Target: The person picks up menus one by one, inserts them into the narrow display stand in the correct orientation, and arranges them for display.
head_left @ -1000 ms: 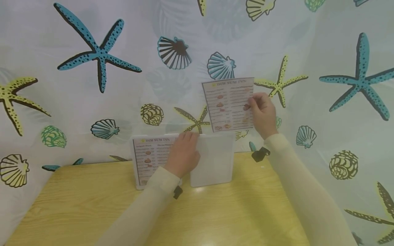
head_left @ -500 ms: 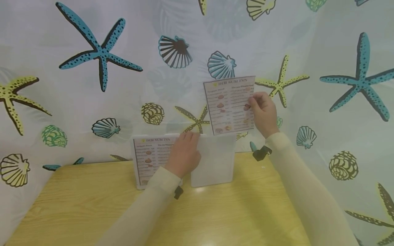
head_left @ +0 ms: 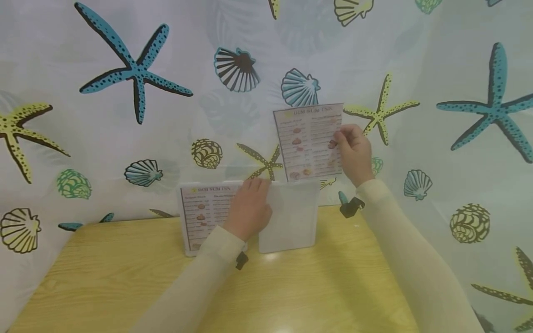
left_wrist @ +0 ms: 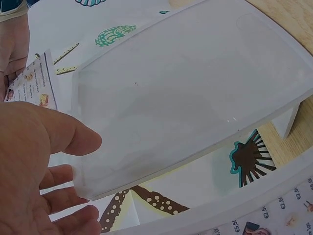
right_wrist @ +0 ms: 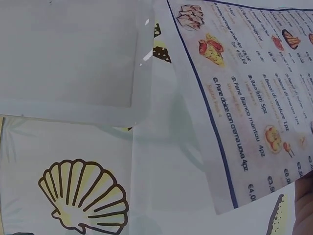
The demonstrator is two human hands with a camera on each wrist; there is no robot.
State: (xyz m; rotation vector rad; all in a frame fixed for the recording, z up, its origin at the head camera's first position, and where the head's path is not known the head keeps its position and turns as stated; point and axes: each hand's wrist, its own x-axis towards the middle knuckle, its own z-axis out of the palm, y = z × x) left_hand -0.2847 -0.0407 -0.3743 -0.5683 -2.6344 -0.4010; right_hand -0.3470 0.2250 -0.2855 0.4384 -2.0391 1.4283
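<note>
My right hand (head_left: 356,155) pinches the right edge of a printed menu sheet (head_left: 310,143), thumb in front. The sheet is headed "DIM SUM INN" and hangs upright, its lower edge close to the top of a blank white menu stand (head_left: 287,217); whether they touch I cannot tell. My left hand (head_left: 248,208) grips that stand's upper left corner. In the left wrist view the thumb (left_wrist: 80,137) lies over the front of the blank stand (left_wrist: 186,93), with the fingers around its corner. A second stand holding a similar menu (head_left: 204,217) is partly hidden behind my left hand.
Both stands rest on a yellow wood-grain table (head_left: 125,273) near its back edge. Just behind rises a pale curtain (head_left: 175,115) printed with starfish and shells, which continues along the right side.
The menu sheet's lower edge has come down slightly toward the stand's top, and the sheet has shifted a little. My left hand keeps its place on the stand.
</note>
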